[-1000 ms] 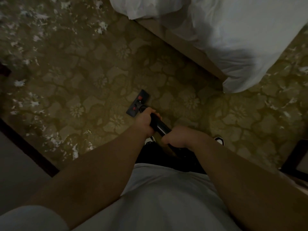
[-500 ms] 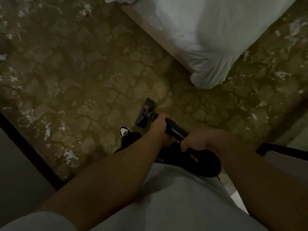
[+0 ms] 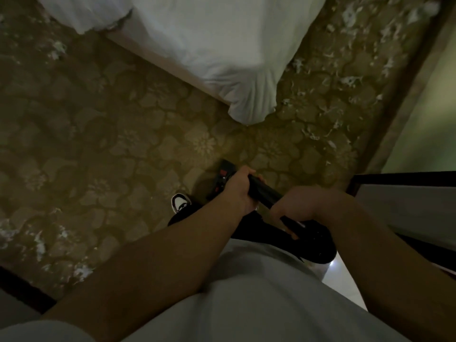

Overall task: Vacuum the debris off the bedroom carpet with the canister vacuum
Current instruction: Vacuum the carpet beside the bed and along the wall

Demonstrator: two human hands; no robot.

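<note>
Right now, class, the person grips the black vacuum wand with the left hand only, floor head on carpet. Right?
No: the head view shows both the left hand and the right hand gripping the wand. The floor head is on the carpet.

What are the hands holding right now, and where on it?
Both grip the black vacuum wand: the left hand lower down, nearer the floor head; the right hand higher up, at its near end.

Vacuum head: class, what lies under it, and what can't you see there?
The vacuum head rests on the patterned carpet; white scraps show only farther off. The carpet directly beneath is covered by the head, and the left hand hides its near end.
</note>
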